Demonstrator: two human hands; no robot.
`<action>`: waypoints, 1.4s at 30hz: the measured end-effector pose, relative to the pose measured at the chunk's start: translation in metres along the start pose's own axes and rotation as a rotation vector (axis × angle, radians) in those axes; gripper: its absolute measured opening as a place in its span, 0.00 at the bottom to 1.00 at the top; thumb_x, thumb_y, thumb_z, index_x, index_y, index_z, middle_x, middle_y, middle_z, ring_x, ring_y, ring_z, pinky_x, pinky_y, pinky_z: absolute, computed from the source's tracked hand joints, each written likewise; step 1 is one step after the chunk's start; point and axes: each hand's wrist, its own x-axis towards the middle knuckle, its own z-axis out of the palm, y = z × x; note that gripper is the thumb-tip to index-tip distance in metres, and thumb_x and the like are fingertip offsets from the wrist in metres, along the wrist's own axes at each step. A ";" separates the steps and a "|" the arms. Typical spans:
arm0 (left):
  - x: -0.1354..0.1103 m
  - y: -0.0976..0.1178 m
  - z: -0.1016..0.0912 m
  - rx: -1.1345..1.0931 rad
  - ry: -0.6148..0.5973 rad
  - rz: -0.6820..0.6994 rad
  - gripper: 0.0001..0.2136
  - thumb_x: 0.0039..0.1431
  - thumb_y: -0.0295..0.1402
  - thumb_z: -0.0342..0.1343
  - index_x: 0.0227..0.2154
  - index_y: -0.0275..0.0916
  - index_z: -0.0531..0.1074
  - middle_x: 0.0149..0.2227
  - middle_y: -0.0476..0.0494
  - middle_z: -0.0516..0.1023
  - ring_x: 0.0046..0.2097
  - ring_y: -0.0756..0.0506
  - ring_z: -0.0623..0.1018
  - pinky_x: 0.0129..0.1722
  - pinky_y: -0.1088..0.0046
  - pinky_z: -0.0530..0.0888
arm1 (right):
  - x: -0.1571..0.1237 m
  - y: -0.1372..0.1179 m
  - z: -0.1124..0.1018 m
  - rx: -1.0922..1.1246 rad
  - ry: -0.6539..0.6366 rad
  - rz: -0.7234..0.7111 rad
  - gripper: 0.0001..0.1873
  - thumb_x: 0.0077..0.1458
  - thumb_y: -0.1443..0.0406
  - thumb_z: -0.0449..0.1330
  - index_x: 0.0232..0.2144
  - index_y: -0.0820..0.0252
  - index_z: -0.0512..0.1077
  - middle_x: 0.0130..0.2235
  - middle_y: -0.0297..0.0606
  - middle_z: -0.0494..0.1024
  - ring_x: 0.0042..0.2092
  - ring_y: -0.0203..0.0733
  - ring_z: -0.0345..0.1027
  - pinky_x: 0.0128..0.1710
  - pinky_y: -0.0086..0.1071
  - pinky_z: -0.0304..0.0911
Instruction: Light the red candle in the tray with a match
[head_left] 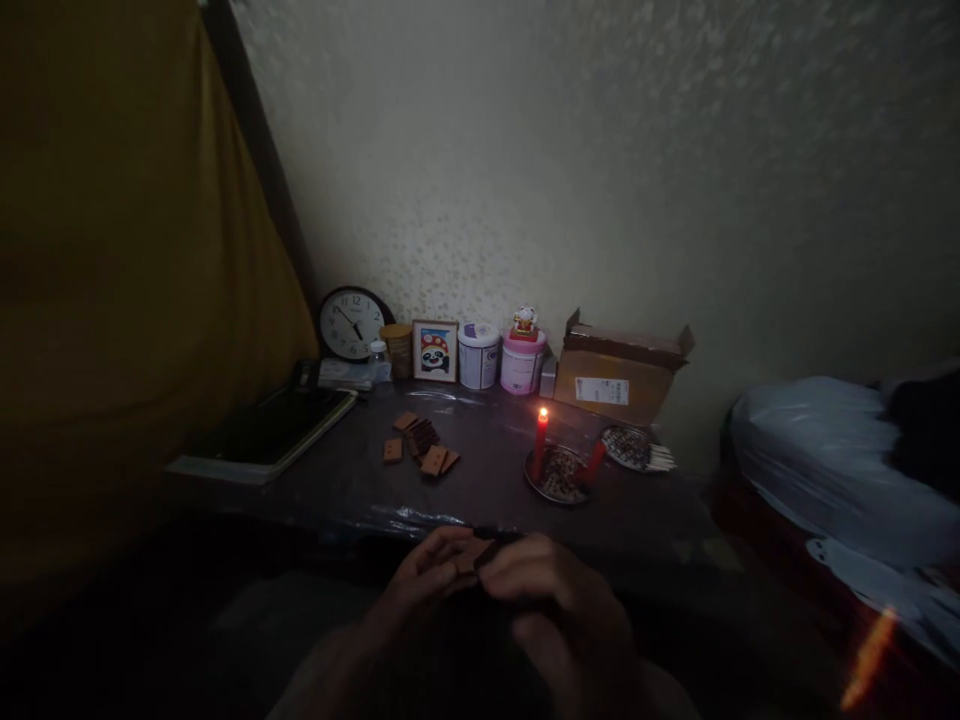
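In the dim head view, my left hand [427,575] is closed around a small flat brown tile [472,553] just in front of the table's near edge. My right hand [547,590] meets it from the other side, its fingers bent around a dark-edged flat piece [486,556]. Whether these are one tile or two I cannot tell in the low light. Beyond my hands lies a loose pile of similar brown tiles [433,460], some with small dark marks. To its right a lit red candle [540,445] stands upright in a round metal dish [556,494] of dark grains.
A second red candle [595,462] leans at the dish's right side. Behind it sits another plate [626,447] with white sticks [661,459]. Along the wall stand a clock [351,324], a framed panda picture [435,352], tins [478,358] and a cardboard box [619,375]. A dark notebook [262,430] lies left.
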 end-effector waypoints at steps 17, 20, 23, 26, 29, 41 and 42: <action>0.035 -0.003 0.015 0.347 -0.015 0.140 0.22 0.48 0.34 0.62 0.47 0.42 0.64 0.45 0.41 0.75 0.47 0.42 0.74 0.47 0.64 0.68 | 0.009 0.097 0.011 -0.272 0.096 0.308 0.07 0.53 0.62 0.59 0.36 0.55 0.72 0.43 0.38 0.75 0.46 0.41 0.70 0.46 0.28 0.66; 0.031 -0.009 0.015 0.293 -0.008 0.144 0.22 0.48 0.34 0.62 0.47 0.43 0.65 0.44 0.41 0.76 0.46 0.43 0.74 0.46 0.65 0.68 | 0.007 0.100 0.011 -0.237 0.042 0.333 0.09 0.52 0.60 0.59 0.37 0.55 0.71 0.42 0.38 0.76 0.45 0.41 0.71 0.45 0.28 0.67; 0.027 -0.012 0.013 0.270 0.003 0.162 0.21 0.48 0.34 0.62 0.46 0.42 0.65 0.42 0.42 0.77 0.44 0.43 0.75 0.44 0.67 0.68 | 0.005 0.102 0.011 -0.233 0.003 0.332 0.11 0.51 0.60 0.60 0.38 0.55 0.71 0.43 0.38 0.76 0.45 0.41 0.71 0.45 0.28 0.67; 0.025 -0.013 0.013 0.259 0.008 0.167 0.20 0.48 0.35 0.62 0.45 0.43 0.66 0.42 0.42 0.77 0.44 0.43 0.75 0.43 0.67 0.68 | 0.004 0.104 0.012 -0.220 -0.014 0.307 0.11 0.51 0.62 0.60 0.39 0.55 0.71 0.44 0.39 0.75 0.46 0.42 0.71 0.46 0.29 0.67; 0.025 -0.012 0.015 0.252 0.010 0.165 0.19 0.49 0.35 0.61 0.45 0.43 0.67 0.41 0.43 0.77 0.43 0.43 0.76 0.43 0.67 0.68 | 0.006 0.105 0.012 -0.220 -0.006 0.285 0.11 0.51 0.62 0.60 0.39 0.55 0.70 0.44 0.39 0.75 0.46 0.42 0.71 0.46 0.29 0.67; 0.025 -0.010 0.020 0.325 0.053 0.228 0.19 0.49 0.36 0.61 0.44 0.41 0.66 0.42 0.41 0.77 0.44 0.42 0.76 0.44 0.66 0.70 | 0.011 0.101 0.017 -0.214 0.000 0.289 0.10 0.51 0.62 0.59 0.38 0.55 0.70 0.42 0.39 0.75 0.45 0.42 0.71 0.45 0.29 0.67; 0.025 -0.009 0.021 0.335 0.057 0.230 0.19 0.49 0.36 0.61 0.44 0.41 0.66 0.42 0.41 0.77 0.44 0.42 0.76 0.44 0.66 0.70 | 0.011 0.101 0.017 -0.215 -0.002 0.289 0.10 0.51 0.62 0.59 0.38 0.55 0.70 0.43 0.39 0.75 0.45 0.42 0.71 0.45 0.29 0.67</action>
